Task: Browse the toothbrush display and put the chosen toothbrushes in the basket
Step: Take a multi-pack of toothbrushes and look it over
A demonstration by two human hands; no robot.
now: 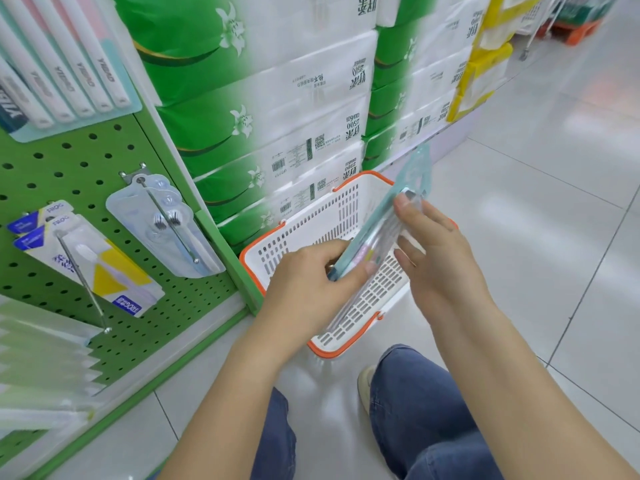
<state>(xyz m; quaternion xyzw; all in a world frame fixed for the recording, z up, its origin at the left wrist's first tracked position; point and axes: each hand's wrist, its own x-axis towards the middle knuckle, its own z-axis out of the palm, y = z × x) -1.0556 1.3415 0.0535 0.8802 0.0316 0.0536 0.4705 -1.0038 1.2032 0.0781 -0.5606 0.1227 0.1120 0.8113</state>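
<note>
A long pale-teal pack of toothbrushes (388, 216) is held tilted above the white basket with an orange rim (277, 233) on the floor. My left hand (308, 282) grips the pack's lower end, thumb on top. My right hand (433, 244) holds the pack's upper half, thumb pressed on its edge and fingers behind it. More toothbrush packs hang on the green pegboard (69, 161): a large multi-pack (65, 74) at top left, a clear blister pack (162, 223), and white-and-yellow packs (100, 268) on a hook.
Stacked green-and-white tissue packs (277, 109) stand behind the basket, with yellow packs (485, 64) farther back. The shelf's green base edge (145, 386) runs along the floor at left. My knees in blue jeans (415, 410) are at the bottom. Tiled floor stretches right.
</note>
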